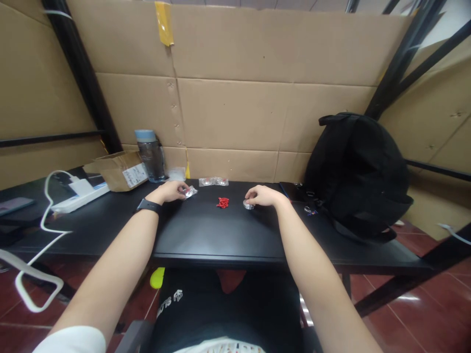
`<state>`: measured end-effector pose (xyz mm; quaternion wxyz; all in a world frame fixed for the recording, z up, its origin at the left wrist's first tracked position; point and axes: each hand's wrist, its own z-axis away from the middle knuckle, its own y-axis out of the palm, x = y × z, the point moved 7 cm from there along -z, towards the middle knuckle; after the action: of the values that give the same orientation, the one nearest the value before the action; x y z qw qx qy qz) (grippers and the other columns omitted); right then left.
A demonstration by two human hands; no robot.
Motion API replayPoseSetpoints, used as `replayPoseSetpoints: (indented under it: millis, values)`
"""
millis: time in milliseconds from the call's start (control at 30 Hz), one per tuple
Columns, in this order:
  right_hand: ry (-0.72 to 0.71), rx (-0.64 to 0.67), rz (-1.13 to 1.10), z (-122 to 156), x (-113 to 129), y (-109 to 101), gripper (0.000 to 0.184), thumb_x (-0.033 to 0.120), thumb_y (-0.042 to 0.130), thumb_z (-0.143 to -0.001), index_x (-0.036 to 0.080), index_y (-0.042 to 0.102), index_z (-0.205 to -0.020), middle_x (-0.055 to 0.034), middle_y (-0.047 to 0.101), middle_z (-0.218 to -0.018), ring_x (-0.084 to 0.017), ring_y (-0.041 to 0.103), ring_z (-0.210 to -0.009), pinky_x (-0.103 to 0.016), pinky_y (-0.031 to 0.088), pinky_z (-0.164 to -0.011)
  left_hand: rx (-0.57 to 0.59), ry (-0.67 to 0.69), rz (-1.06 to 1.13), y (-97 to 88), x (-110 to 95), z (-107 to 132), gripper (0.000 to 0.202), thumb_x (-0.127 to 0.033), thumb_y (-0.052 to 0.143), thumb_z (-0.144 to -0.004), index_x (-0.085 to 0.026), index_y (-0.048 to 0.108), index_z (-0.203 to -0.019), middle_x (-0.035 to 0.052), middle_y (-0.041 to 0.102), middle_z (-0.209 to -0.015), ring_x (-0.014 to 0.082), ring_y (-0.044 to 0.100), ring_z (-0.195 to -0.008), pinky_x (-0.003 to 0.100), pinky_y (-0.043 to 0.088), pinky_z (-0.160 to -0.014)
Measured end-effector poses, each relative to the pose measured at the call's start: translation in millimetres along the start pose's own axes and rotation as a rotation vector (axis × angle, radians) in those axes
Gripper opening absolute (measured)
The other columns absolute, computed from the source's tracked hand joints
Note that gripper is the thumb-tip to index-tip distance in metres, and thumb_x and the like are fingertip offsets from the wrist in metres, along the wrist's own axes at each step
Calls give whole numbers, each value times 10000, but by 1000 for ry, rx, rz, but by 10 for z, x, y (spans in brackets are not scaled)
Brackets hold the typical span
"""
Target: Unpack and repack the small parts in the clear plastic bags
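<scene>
My left hand (172, 190) rests on the black table (221, 235), fingers curled on a small clear plastic bag (191, 192). A black watch band (147, 206) sits on that wrist. My right hand (262, 195) lies farther right, fingertips pinched on a small silvery round piece (248, 205). Between the hands lies a little heap of red bits (222, 202). Two more small clear bags (213, 181) lie just behind it near the cardboard wall.
A black backpack (358, 171) stands at the table's right end. At the left are a water bottle (150, 155), a cardboard box (119, 169), a white power strip (79, 195) with a white cable, and a phone (14, 204). Cardboard sheets (257, 98) wall the back.
</scene>
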<state>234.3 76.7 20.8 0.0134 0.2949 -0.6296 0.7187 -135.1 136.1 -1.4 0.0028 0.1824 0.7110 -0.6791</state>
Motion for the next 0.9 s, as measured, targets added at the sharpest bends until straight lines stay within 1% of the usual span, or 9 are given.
replayPoseSetpoints:
  millis: [100, 233, 300, 367, 467, 633, 733, 800, 900]
  values:
    - [-4, 5, 4, -8, -8, 6, 328, 401, 789, -759, 221, 772, -1033, -27, 787, -959, -177, 707, -833, -240, 508, -782, 53, 94, 83, -34, -102, 62, 513, -449, 748, -651, -257, 753, -1126, 32, 766, -1105, 245, 687, -1033, 293, 514, -927]
    - [-9, 10, 24, -28, -24, 18, 312, 397, 779, -770, 226, 773, -1032, -20, 786, -984, -180, 706, -873, -231, 499, -775, 222, 226, 208, -33, -330, 202, 513, -450, 750, -668, -265, 761, -1147, 20, 767, -1113, 227, 690, -1035, 281, 518, -926]
    - [-11, 15, 35, -33, -28, 24, 317, 397, 776, -772, 225, 772, -1038, -22, 783, -999, -181, 703, -883, -230, 496, -775, 269, 279, 222, -38, -423, 257, 501, -469, 754, -685, -283, 767, -1150, 8, 764, -1137, 222, 686, -1050, 276, 503, -952]
    - [-9, 21, 42, -32, -27, 28, 320, 397, 775, -773, 223, 771, -1042, -23, 781, -1005, -180, 700, -883, -232, 494, -775, 265, 285, 220, -47, -453, 271, 480, -502, 734, -715, -291, 775, -1143, 0, 761, -1157, 222, 680, -1070, 272, 486, -978]
    - [-3, 25, 36, -18, -11, 29, 326, 398, 774, -774, 223, 768, -1048, -25, 779, -1007, -181, 697, -882, -238, 492, -775, 216, 221, 208, -44, -407, 235, 474, -569, 656, -775, -279, 787, -1126, 5, 772, -1139, 228, 689, -1046, 269, 490, -959]
    - [8, 30, 34, 7, 21, 23, 335, 392, 781, -767, 226, 769, -1058, -30, 774, -1040, -186, 695, -901, -243, 490, -791, 176, 138, 144, -17, -367, 207, 564, -686, 535, -837, -259, 796, -1099, 11, 780, -1112, 232, 698, -1001, 261, 494, -913]
    - [6, 32, 29, 10, 28, 20, 340, 388, 794, -753, 226, 774, -1052, -32, 772, -1042, -188, 694, -898, -243, 491, -800, 179, 144, 144, -33, -414, 234, 615, -707, 626, -772, -245, 776, -1149, 25, 768, -1152, 243, 688, -1040, 261, 490, -932]
    - [5, 30, 30, 10, 27, 18, 343, 388, 798, -750, 225, 775, -1051, -34, 771, -1047, -186, 693, -900, -240, 491, -804, 177, 177, 142, -53, -451, 250, 660, -638, 749, -685, -245, 745, -1214, 31, 749, -1204, 247, 676, -1084, 262, 482, -960]
    - [8, 34, 36, 4, 14, 24, 348, 401, 786, -761, 225, 771, -1061, -35, 768, -1064, -186, 691, -912, -236, 489, -791, 183, 207, 125, -63, -468, 255, 658, -553, 806, -634, -241, 743, -1210, 41, 745, -1207, 255, 671, -1098, 283, 480, -979]
